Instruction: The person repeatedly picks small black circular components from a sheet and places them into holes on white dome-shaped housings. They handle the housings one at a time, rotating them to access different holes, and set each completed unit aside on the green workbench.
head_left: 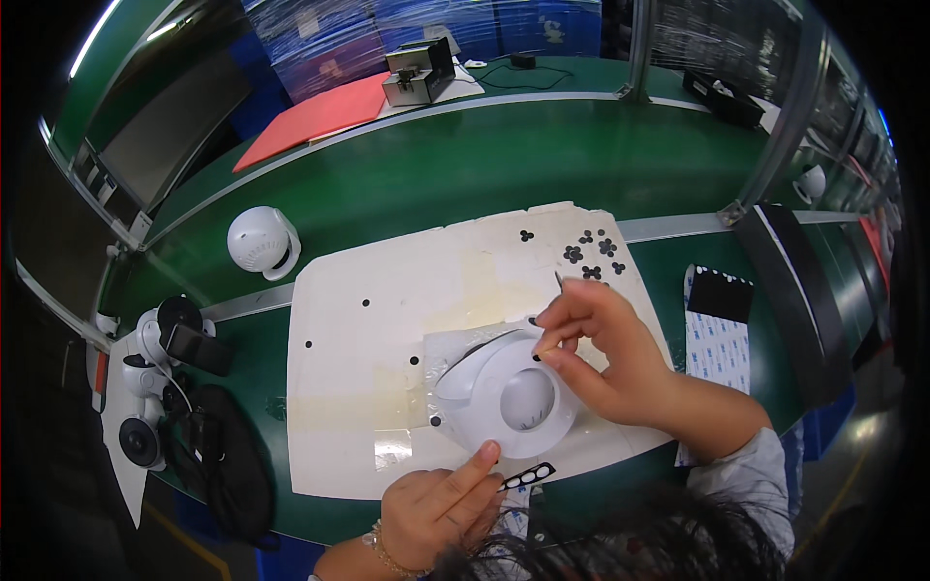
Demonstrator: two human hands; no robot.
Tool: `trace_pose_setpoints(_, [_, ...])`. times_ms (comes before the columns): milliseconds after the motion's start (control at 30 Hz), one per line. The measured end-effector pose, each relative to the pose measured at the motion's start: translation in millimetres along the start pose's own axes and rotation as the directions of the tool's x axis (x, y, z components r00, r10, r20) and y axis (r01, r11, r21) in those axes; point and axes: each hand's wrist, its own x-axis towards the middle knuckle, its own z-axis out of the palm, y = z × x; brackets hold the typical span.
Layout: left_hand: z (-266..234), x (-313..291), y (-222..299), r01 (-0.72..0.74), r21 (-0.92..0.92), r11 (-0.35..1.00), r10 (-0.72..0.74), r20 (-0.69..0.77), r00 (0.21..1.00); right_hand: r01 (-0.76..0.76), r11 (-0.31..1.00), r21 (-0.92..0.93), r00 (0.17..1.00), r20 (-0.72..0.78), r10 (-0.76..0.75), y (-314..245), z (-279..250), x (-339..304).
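Note:
A white camera-like device (465,382) lies on its side on clear plastic, with its round ring-shaped base (509,441) facing up. My left hand (436,508) is at its near edge, the index finger stretched out and touching the rim. Beside those fingertips is a black strip with white circles (528,476); whether the fingers touch it I cannot tell. Over the base's far right rim, my right hand (615,363) pinches a small black round pad (537,357) between thumb and forefinger. A thin dark pointed tip (559,282) sticks up by its knuckles; its kind is unclear.
Several black dots lie on the pale board (339,407), clustered at its far right. Another white device (262,242) stands at left, near a black pouch (232,465). A printed backing sheet (717,349) and a long black foam piece (799,300) lie at right.

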Motion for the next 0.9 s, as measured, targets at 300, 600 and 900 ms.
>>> trace_pose_setpoints(300, [2.3,6.5,2.1,-0.003,0.029,1.0,0.007,-0.16,0.987,0.42,0.698,-0.58,0.896,0.143,-0.42,-9.9,-5.1,-0.9])
trace_pose_setpoints(600, [1.0,5.8,4.6,0.014,0.038,0.999,-0.008,-0.14,0.99,-0.039,0.997,-0.063,0.982,0.184,0.05,-21.6,8.0,14.9])
trace_pose_setpoints(900, [1.9,2.5,4.7,0.032,0.034,0.999,-0.028,-0.112,0.993,-0.119,0.993,-0.014,0.962,0.244,0.119,-22.0,16.8,17.9])
